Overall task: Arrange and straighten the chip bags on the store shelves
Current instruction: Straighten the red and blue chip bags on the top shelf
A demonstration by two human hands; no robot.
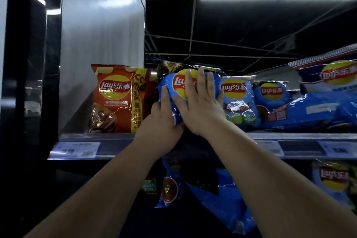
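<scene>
A blue chip bag [178, 84] stands on the upper shelf [289, 137], between an orange-red chip bag [117, 100] on its left and more blue bags [238, 100] on its right. My left hand [161, 120] grips the blue bag's lower left edge, thumb on its front. My right hand [201, 102] lies flat across the bag's front, fingers spread over the logo and wrapped round its right side. A dark bag [170, 67] shows behind the held one.
A large blue bag [313, 110] lies flat at the right of the shelf, another big bag [332, 75] leaning above it. Price labels [77, 149] line the shelf edge. Blue bags [218, 197] sit crooked on the lower shelf. A silver wall panel [100, 35] bounds the left.
</scene>
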